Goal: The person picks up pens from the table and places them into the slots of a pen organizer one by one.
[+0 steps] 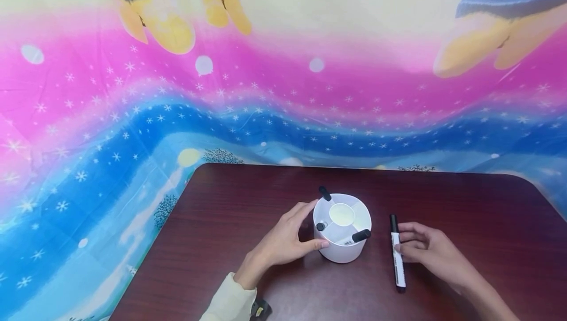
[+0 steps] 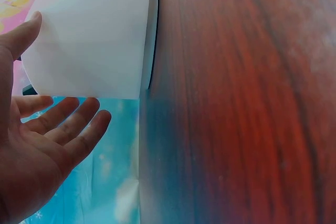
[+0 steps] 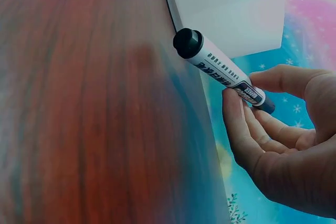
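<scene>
A white round pen holder stands on the table, divided into compartments around a central cup. Three markers with black ends lean in its outer compartments: one at the back, one at left, one at front right. My left hand rests against the holder's left side, thumb near the front and index finger toward the back rim, fingers fairly straight. To the right of the holder, my right hand pinches a white whiteboard marker with black ends between thumb and fingers. Printed lettering shows on its barrel in the right wrist view.
The dark red-brown wooden table has rounded back corners. Behind it hangs a colourful cloth with snowflakes and cartoon figures. A small dark object shows beside the left sleeve.
</scene>
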`<state>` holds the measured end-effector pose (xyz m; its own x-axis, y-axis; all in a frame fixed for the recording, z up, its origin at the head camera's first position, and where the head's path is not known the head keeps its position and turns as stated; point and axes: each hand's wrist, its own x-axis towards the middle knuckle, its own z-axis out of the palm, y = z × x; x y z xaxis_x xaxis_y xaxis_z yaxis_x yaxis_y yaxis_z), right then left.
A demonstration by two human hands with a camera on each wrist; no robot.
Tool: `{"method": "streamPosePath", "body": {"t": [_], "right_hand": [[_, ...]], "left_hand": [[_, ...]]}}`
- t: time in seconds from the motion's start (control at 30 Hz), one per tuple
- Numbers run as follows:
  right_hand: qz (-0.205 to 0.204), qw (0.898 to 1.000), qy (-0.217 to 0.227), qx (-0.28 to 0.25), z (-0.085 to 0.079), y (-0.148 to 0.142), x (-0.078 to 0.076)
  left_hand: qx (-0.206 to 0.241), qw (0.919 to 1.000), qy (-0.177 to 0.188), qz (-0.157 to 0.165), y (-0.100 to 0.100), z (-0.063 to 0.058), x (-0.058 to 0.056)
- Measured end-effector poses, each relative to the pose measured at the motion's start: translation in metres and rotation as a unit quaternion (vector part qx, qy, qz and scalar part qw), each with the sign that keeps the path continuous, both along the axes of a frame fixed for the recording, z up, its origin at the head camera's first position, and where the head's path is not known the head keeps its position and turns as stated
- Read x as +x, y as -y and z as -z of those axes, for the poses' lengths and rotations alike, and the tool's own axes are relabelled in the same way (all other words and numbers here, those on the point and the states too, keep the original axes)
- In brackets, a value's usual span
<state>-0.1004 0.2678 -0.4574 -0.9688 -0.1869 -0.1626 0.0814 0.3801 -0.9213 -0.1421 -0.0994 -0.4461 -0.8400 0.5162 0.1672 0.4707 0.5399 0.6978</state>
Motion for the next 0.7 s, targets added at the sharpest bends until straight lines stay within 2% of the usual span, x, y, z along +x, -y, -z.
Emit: {"method": "streamPosePath", "body": {"t": [0.7], "right_hand": [[-0.001,0.997,-0.05,-0.055,-0.025,0.018,-0.007]], "left_hand": [[-0.001,1.0,-0.007,0.004,0.0,0.001,-0.001]]}}
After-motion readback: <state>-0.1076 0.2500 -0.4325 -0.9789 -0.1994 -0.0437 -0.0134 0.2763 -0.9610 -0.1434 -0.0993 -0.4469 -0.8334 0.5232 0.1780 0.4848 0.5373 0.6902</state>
